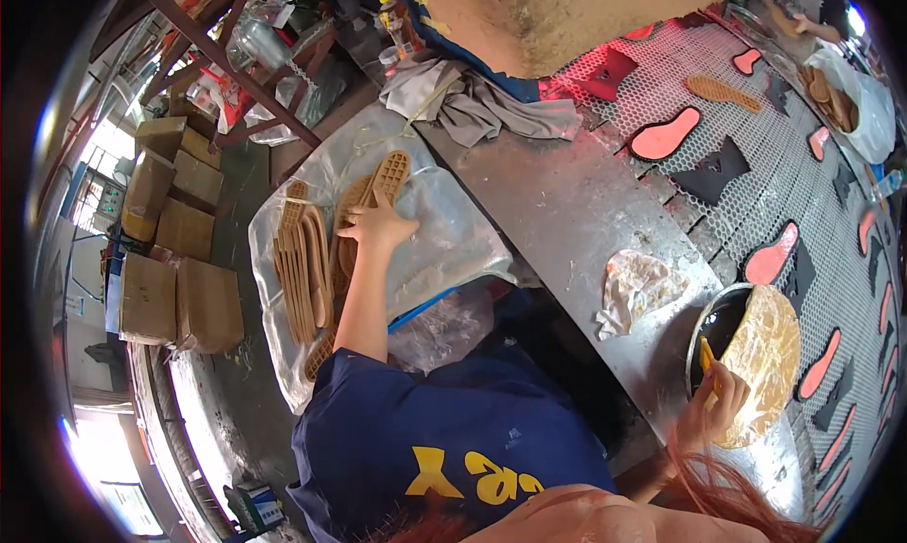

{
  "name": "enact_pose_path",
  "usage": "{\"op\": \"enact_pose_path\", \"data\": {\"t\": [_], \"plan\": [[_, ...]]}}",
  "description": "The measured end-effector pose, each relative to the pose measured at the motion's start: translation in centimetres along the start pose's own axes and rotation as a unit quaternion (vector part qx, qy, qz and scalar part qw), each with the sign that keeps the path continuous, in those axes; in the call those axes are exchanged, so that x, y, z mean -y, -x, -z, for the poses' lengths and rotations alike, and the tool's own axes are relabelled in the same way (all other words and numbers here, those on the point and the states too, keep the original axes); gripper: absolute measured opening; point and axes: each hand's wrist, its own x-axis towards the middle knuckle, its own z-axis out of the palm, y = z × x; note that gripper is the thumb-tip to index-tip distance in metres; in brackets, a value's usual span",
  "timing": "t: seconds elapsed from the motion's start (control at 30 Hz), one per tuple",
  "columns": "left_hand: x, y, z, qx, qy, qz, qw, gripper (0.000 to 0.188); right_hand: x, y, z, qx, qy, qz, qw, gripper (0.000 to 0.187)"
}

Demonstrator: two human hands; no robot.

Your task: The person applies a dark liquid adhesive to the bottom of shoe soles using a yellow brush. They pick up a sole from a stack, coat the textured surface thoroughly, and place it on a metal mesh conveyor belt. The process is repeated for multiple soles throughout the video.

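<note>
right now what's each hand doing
left hand: open, fingers on a tan shoe sole in the clear bag.
right hand: closed on a yellow brush handle.

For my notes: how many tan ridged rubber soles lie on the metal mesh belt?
1: the tan ridged rubber sole at the far end of the metal mesh belt; others may be hidden.
</note>
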Motion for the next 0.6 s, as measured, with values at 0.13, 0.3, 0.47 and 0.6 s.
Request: {"op": "enact_pose_path", "data": {"t": [0.13,0.3,0.47,0.6], "plan": [[0.7,-2.6,-0.2,-0.031,0.065,-0.005,0.997,0.091,0.1,0.2,-0.2,-0.014,-0.013,-0.008,1.0,0.016],[-1.3,1.0,1.1,-0.126,0.115,-0.142,0.975,0.066,-0.9,0.7,-0.4,-0.013,-0.042,0.011,0.999,0.013],[-7.4,6.2,4.4,-0.245,0.212,-0.474,0.818,0.067,-0.4,1.0,0.4,-0.029,-0.039,-0.008,0.999,0.013],[-10.5,6.4,3.6,-0.255,0.205,-0.476,0.816,0.07,-0.5,1.4,1.1,-0.038,-0.035,-0.016,0.999,0.014]]}}
